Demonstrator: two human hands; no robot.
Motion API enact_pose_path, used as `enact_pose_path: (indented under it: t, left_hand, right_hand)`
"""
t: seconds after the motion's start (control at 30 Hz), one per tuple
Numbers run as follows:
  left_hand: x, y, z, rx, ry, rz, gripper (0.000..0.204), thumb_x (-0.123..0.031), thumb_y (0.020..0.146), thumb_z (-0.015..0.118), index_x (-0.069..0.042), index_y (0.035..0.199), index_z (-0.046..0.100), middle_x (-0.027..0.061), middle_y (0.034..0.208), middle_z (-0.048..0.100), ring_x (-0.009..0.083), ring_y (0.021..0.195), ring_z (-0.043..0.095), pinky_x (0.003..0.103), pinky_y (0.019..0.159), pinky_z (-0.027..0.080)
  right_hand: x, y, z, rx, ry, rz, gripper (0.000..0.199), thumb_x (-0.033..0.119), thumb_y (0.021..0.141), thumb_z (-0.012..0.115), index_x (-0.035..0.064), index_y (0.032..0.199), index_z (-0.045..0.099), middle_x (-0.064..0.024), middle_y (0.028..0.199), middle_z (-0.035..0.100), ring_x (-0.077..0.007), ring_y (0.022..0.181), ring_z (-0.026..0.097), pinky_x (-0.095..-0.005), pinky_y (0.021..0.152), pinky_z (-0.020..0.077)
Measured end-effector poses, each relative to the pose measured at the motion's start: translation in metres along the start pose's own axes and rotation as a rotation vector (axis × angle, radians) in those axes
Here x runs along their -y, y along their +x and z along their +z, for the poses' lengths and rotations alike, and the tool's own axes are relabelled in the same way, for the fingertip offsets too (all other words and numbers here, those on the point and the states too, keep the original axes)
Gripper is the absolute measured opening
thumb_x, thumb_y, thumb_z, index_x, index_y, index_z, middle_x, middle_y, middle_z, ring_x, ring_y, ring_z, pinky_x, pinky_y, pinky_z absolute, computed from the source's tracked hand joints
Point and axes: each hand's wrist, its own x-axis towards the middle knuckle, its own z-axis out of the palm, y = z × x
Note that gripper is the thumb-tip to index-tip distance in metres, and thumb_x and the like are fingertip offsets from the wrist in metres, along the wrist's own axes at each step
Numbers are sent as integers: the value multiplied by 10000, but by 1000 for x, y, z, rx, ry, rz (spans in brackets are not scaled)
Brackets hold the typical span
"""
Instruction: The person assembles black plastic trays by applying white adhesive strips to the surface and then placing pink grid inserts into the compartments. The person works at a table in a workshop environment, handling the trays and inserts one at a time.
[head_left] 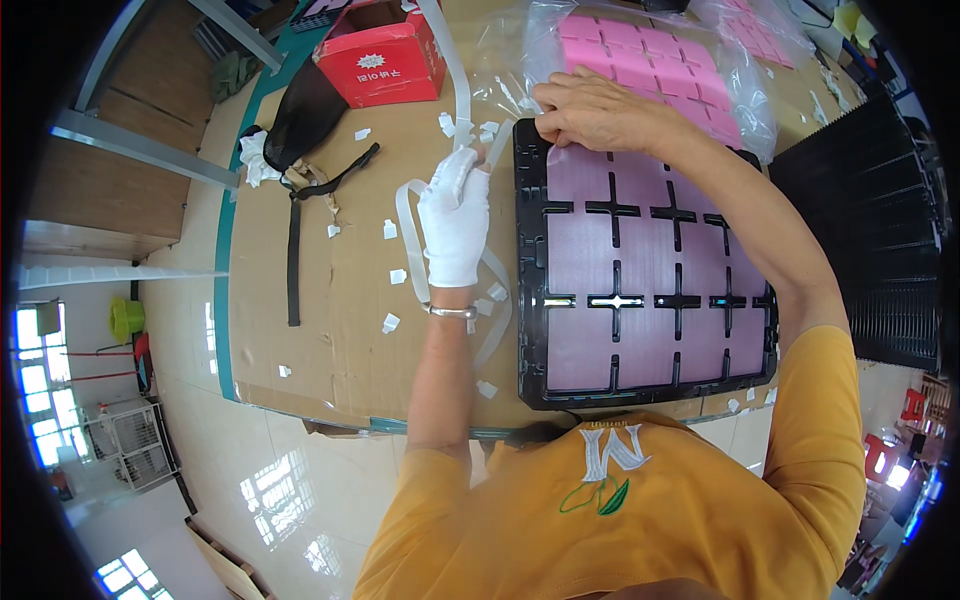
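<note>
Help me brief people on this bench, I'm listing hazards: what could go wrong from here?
The white strip trails in loops around the gloved left hand, beside the black tray, so it might snag. The bare right hand is at a corner of the pinkish-purple sheet; pulling there could crease it. Loose white scraps lie nearby and may stick.

White lettering is running across a red cardboard box (392,88), just right of a white starburst label (370,61) whose print is appearing too small to read; a white embroidered letter (597,455) is standing on the mustard-yellow shirt (540,530)
</note>
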Motion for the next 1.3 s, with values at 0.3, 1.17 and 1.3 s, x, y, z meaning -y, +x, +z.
enact_pose_path:
  t: [0.3, 1.17, 1.3]
  left_hand:
    - [-41, 15, 14, 233, 276, 267, 511, -76, 745, 755, -17, 1224, 588, 108, 986, 696, 257, 874, 658, 356, 773, 523]
    - [-55, 29, 41, 294, 530, 50, 408, -178, 820, 624, -50, 1199, 543, 114, 812, 682, 341, 812, 653, 469, 742, 506]
    - [-54, 32, 51, 311, 599, 174, 366, -343, 814, 701, -47, 1004, 597, 93, 765, 651, 327, 784, 636, 459, 780, 477]
  right_hand:
    - [13, -36, -2, -223, 174, -51, 36, 97, 858, 599, 85, 867, 567, -41, 800, 568, -233, 830, 535, -351, 838, 382]
    - [-39, -172, -14, -735, 428, 640, 370, 43, 942, 568, 87, 1309, 558, -27, 934, 575, -121, 849, 563, -249, 816, 475]
    - [-49, -236, -11, -741, 379, 882, 341, 37, 953, 557, 59, 1293, 571, 4, 870, 592, -92, 803, 552, -243, 791, 475]
